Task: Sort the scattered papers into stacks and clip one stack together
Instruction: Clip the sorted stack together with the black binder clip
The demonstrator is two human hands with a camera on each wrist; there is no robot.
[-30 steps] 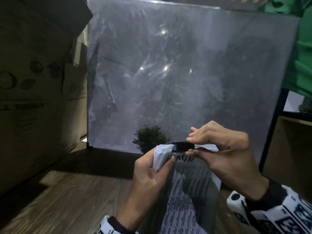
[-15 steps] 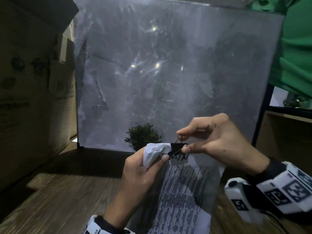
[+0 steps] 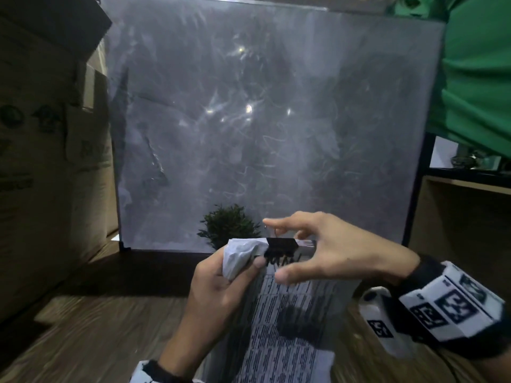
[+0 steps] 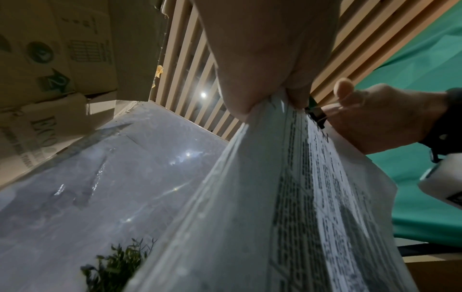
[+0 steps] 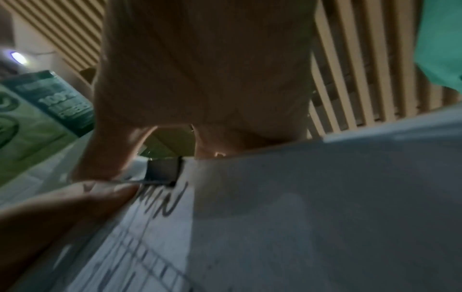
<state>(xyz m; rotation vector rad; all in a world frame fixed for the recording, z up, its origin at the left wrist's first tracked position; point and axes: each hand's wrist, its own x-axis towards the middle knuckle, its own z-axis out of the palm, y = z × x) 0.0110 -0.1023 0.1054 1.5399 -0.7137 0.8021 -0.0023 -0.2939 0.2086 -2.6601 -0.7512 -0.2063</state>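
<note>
A stack of printed papers (image 3: 290,327) is held upright above the wooden table. My left hand (image 3: 221,283) grips its crumpled top left corner, thumb in front. A black binder clip (image 3: 280,247) is clamped on the top edge, just right of that thumb. My right hand (image 3: 326,255) hovers around the clip with fingers spread: forefinger above it by a wire handle, thumb in front of the sheet below. The left wrist view shows the papers (image 4: 275,197), the clip (image 4: 316,116) and the right hand (image 4: 380,122) beyond. In the right wrist view the clip (image 5: 162,170) sits on the paper edge (image 5: 300,217).
A large grey panel (image 3: 262,120) stands upright at the back of the wooden table (image 3: 96,327), with a small green plant (image 3: 229,228) before it. Cardboard boxes (image 3: 41,161) rise on the left. Green cloth (image 3: 475,64) and a wooden shelf (image 3: 464,217) are on the right.
My right hand was pinching the clip and its wire handles; its fingers have now spread apart and let go. The clip stays clamped on the papers' top edge. The left hand keeps its grip.
</note>
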